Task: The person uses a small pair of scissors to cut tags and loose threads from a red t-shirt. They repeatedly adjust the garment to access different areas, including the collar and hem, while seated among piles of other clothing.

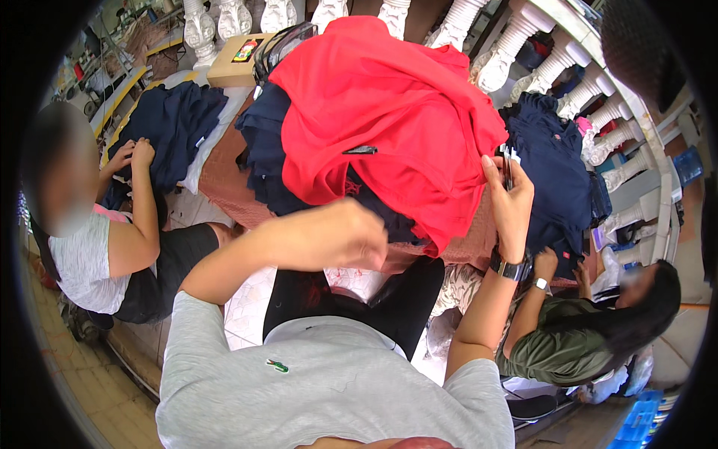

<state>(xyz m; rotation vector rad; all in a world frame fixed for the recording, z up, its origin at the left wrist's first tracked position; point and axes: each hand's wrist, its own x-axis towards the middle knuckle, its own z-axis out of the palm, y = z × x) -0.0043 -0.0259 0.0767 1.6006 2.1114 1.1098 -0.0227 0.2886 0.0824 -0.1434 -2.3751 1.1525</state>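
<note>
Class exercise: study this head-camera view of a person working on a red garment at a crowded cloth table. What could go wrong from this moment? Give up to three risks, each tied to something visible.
1. The right hand holds small dark snips against the red garment; a slip might nick cloth or fingers.
2. The left hand is motion-blurred, so it may drag the fabric under the blades.
3. The red garment sits atop heaped navy garments, and the pile might slide.
</note>
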